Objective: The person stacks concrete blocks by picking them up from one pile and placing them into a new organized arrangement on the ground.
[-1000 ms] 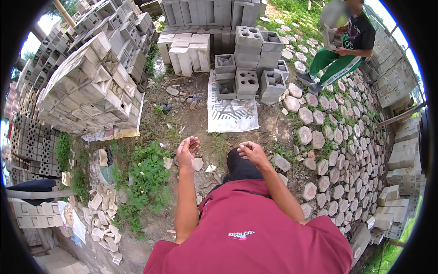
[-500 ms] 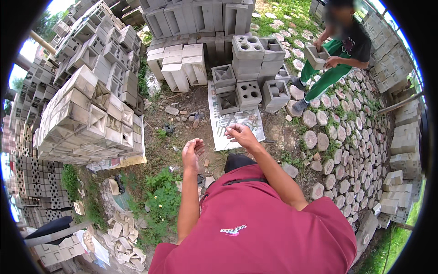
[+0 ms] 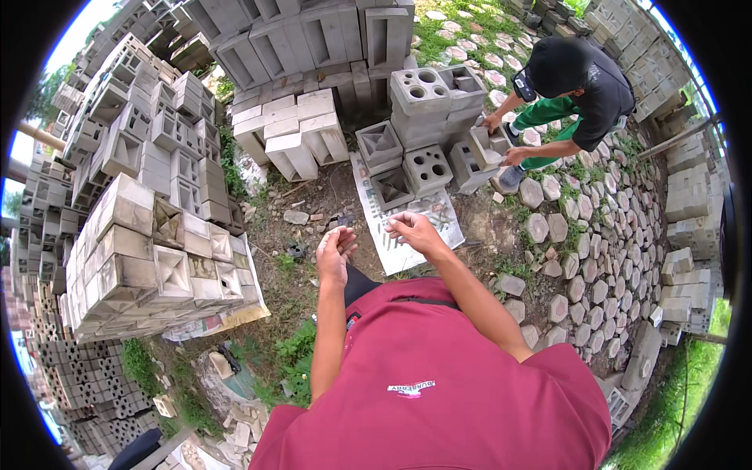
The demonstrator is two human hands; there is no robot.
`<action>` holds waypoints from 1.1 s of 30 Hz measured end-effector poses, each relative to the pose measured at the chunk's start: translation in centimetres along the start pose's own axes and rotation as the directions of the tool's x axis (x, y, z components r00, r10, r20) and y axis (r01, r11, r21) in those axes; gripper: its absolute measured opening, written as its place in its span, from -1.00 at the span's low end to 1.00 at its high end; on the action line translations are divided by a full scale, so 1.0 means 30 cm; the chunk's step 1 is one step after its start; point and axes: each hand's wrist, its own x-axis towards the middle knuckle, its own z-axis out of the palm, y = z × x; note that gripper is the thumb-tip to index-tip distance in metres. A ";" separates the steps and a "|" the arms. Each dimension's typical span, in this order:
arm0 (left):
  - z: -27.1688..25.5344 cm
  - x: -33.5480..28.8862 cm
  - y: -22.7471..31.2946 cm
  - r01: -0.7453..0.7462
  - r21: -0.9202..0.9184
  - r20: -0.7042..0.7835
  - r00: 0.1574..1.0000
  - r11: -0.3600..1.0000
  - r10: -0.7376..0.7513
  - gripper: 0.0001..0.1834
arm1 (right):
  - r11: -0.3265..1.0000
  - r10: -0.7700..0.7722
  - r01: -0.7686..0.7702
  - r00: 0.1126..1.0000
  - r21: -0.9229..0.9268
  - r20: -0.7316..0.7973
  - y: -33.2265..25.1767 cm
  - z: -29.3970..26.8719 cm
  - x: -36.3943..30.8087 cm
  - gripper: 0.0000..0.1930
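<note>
My left hand (image 3: pixel 335 252) hovers in front of my body, fingers loosely curled and apart, holding nothing. To its right, my right hand (image 3: pixel 413 233) is also empty, its bent fingers slightly spread over a white printed sheet (image 3: pixel 427 219). At the sheet's far end stands a group of grey concrete vent blocks: one with round holes (image 3: pixel 428 170), pyramid-faced ones (image 3: pixel 380 147), and a taller stack (image 3: pixel 419 121) behind them. Neither hand touches them. Beyond, a co-worker (image 3: pixel 583 94) bends, both hands on a hollow block (image 3: pixel 489 147) beside the group.
A large stack of patterned blocks (image 3: pixel 176 270) stands at left. Pale blocks (image 3: pixel 294 129) sit ahead, before a tall grey wall of blocks (image 3: pixel 309 39). Hexagonal pavers (image 3: pixel 580 258) cover the right side. Rubble (image 3: pixel 296 217) and weeds (image 3: pixel 294 360) lie near my feet.
The co-worker has bent down and lowered the hollow block from waist height to beside the block group. My view has shifted forward a little; both my hands stay empty in much the same pose.
</note>
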 end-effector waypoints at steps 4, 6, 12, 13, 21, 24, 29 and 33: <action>-0.026 0.208 0.171 0.032 0.161 0.114 0.992 0.986 -0.051 -0.73 | 0.990 0.030 -0.008 0.988 0.141 -0.154 -0.011 0.060 0.168 -0.75; -0.044 0.303 0.298 -0.004 0.203 0.168 0.985 0.979 -0.031 -0.73 | 0.972 0.019 0.034 0.974 0.231 -0.225 -0.043 0.116 0.235 -0.77; -0.125 0.535 0.496 0.001 0.282 0.182 0.982 0.959 -0.054 -0.74 | 0.952 0.040 0.065 0.942 0.299 -0.333 -0.047 0.300 0.353 -0.77; -0.130 0.570 0.497 0.018 0.299 0.189 0.979 0.954 -0.078 -0.74 | 0.951 0.058 0.050 0.940 0.305 -0.337 -0.046 0.316 0.368 -0.77; -0.071 0.725 0.443 0.205 0.396 0.231 0.921 0.895 -0.314 -0.75 | 0.936 0.123 0.016 0.920 0.351 -0.372 -0.094 0.292 0.530 -0.78; 0.002 0.837 0.499 0.156 0.440 0.290 0.908 0.884 -0.304 -0.76 | 0.908 0.136 0.033 0.920 0.418 -0.367 -0.161 0.236 0.627 -0.79; 0.147 1.036 0.608 0.064 0.438 0.313 0.924 0.897 -0.218 -0.73 | 0.920 0.105 0.067 0.907 0.386 -0.408 -0.260 0.061 0.793 -0.77; 0.238 1.141 0.609 0.027 0.366 0.332 0.930 0.930 -0.158 -0.72 | 0.909 0.078 0.134 0.876 0.395 -0.475 -0.296 -0.027 0.842 -0.77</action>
